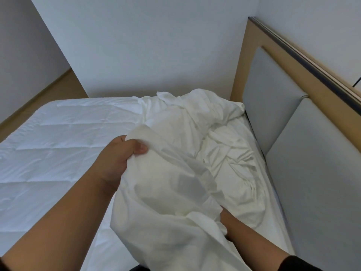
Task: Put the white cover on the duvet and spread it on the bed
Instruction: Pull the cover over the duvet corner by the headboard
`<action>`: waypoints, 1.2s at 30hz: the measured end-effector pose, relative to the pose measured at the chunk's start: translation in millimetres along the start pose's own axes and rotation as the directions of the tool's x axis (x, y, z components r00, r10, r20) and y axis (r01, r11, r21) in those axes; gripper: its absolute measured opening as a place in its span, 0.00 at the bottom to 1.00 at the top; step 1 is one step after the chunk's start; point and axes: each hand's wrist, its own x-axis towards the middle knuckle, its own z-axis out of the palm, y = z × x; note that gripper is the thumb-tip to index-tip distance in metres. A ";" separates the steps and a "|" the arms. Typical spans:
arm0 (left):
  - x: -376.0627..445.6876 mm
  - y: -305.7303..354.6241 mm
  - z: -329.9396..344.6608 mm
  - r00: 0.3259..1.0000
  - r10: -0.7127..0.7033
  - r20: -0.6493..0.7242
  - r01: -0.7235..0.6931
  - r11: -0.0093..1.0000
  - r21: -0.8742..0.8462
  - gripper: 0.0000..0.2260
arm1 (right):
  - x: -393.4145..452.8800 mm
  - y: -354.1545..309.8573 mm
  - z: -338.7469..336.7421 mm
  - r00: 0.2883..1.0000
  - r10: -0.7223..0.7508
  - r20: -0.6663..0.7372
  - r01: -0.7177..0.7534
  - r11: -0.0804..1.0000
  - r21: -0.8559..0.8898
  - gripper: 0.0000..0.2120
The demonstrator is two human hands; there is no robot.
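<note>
While bunched: cover [175,173] hiding headboard [293,118]

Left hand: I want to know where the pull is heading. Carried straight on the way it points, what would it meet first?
Probably the bunched white cover that the left hand grips; depth is unclear.

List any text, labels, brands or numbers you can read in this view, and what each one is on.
None. No readable writing shows anywhere in this view.
The white cover, gripped by the left hand, shows no tag or print.
The quilted duvet is plain.
The headboard carries no brand or sign.
</note>
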 end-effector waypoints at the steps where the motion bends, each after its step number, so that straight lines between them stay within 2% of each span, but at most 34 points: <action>1: -4.5 -0.4 0.9 0.999 -0.014 0.047 0.015 1.000 -0.006 0.09 | 12.0 0.9 -6.1 0.996 -0.084 -0.030 0.083 0.996 -0.029 0.17; 3: -3.0 -4.2 -1.6 0.992 -0.037 0.118 0.036 0.999 0.007 0.08 | 22.9 -14.1 -23.9 0.961 -0.237 -0.142 0.230 0.971 -0.068 0.15; 4: -1.4 -6.1 -4.3 0.985 -0.044 0.168 0.043 0.999 0.006 0.07 | 20.9 -31.3 -34.4 0.940 -0.261 -0.220 0.266 0.964 -0.010 0.15; 5: -2.9 -3.3 -3.6 0.979 -0.083 0.187 0.080 0.997 0.022 0.05 | 22.4 -51.0 -47.2 0.888 -0.326 -0.323 0.351 0.936 0.019 0.14; 8: 2.2 -6.8 -6.8 0.962 -0.132 0.239 0.121 0.991 0.063 0.05 | -13.2 -138.1 -72.2 0.701 -0.521 -0.487 0.590 0.808 -0.015 0.13; 10: 5.6 -13.2 -2.9 0.940 -0.206 0.272 0.178 0.976 0.122 0.06 | -54.7 -207.7 -73.2 0.532 -0.664 -0.526 0.777 0.629 -0.008 0.11; 12: 7.0 -21.5 7.4 0.908 -0.263 0.325 0.207 0.958 0.198 0.04 | -104.3 -276.0 -57.5 0.279 -0.817 -0.504 0.935 0.351 -0.052 0.13; 13: 5.6 -25.5 13.0 0.887 -0.299 0.353 0.225 0.945 0.236 0.08 | -123.4 -303.1 -43.7 0.163 -0.871 -0.463 0.971 0.224 -0.080 0.15; 15: -2.5 -26.3 26.7 0.883 -0.323 0.342 0.227 0.929 0.292 0.12 | -147.9 -338.2 -5.6 0.001 -0.950 -0.311 0.984 0.056 -0.167 0.13; 17: -0.5 -46.7 20.8 0.899 -0.340 0.276 0.227 0.900 0.371 0.05 | -145.3 -347.5 28.0 -0.095 -0.989 -0.113 0.959 -0.061 -0.277 0.12; 18: 6.5 -62.2 9.9 0.915 -0.348 0.204 0.236 0.872 0.429 0.13 | -129.9 -344.1 36.2 -0.086 -0.996 -0.011 0.937 -0.077 -0.340 0.09; 19: 7.0 -79.9 -2.0 0.904 -0.384 0.190 0.267 0.852 0.451 0.27 | -109.5 -337.5 38.2 -0.041 -0.997 0.072 0.900 -0.068 -0.432 0.07; 20: 11.3 -98.6 -9.6 0.895 -0.414 0.165 0.322 0.858 0.401 0.36 | -85.9 -328.6 33.8 0.027 -0.993 0.118 0.834 -0.042 -0.550 0.07; 21: 12.8 -107.9 -16.3 0.912 -0.379 0.159 0.313 0.891 0.329 0.34 | -58.9 -318.4 24.1 0.134 -0.985 0.112 0.757 0.029 -0.653 0.08; 22: 11.5 -106.5 -14.6 0.943 -0.312 0.117 0.281 0.934 0.221 0.25 | -31.0 -307.5 12.6 0.275 -0.960 0.044 0.680 0.162 -0.715 0.09; 23: -1.9 -87.5 -8.9 0.957 -0.262 0.123 0.253 0.964 0.082 0.17 | -8.0 -294.5 2.1 0.438 -0.897 -0.053 0.609 0.340 -0.717 0.09; 24: -8.7 -78.5 -5.3 0.969 -0.201 0.146 0.212 0.975 -0.068 0.15 | 10.1 -278.4 -6.0 0.585 -0.800 -0.133 0.548 0.511 -0.662 0.10; 25: -14.9 -74.8 -6.4 0.969 -0.183 0.164 0.209 0.965 -0.160 0.14 | 23.7 -257.2 -11.2 0.690 -0.702 -0.174 0.502 0.638 -0.584 0.13; 26: -16.5 -73.3 -10.5 0.975 -0.146 0.170 0.182 0.958 -0.221 0.12 | 33.0 -234.2 -14.3 0.755 -0.631 -0.180 0.473 0.713 -0.517 0.14; 28: -13.5 -81.9 -21.9 0.985 -0.158 0.075 0.172 0.949 -0.263 0.09 | 32.8 -188.1 -13.3 0.856 -0.509 -0.085 0.453 0.820 -0.350 0.11; 29: -12.3 -85.6 -25.7 0.981 -0.194 0.013 0.190 0.944 -0.268 0.08 | 27.9 -167.3 -11.5 0.908 -0.418 0.034 0.414 0.878 -0.240 0.11; 30: -11.2 -86.1 -27.9 0.977 -0.210 -0.036 0.192 0.941 -0.279 0.07 | 18.8 -146.2 -8.6 0.927 -0.326 0.185 0.353 0.926 -0.136 0.13; 32: -9.3 -84.2 -32.0 0.971 -0.216 -0.104 0.177 0.938 -0.299 0.05 | 0.1 -120.2 4.3 0.876 -0.240 0.418 0.302 0.949 -0.087 0.15; 34: -6.6 -84.2 -34.6 0.960 -0.241 -0.145 0.181 0.924 -0.336 0.06 | -3.3 -105.2 14.0 0.856 -0.254 0.450 0.320 0.944 -0.076 0.16; 36: -6.0 -82.4 -33.8 0.948 -0.268 -0.174 0.184 0.904 -0.386 0.07 | -3.5 -99.6 18.2 0.875 -0.283 0.393 0.319 0.947 -0.028 0.17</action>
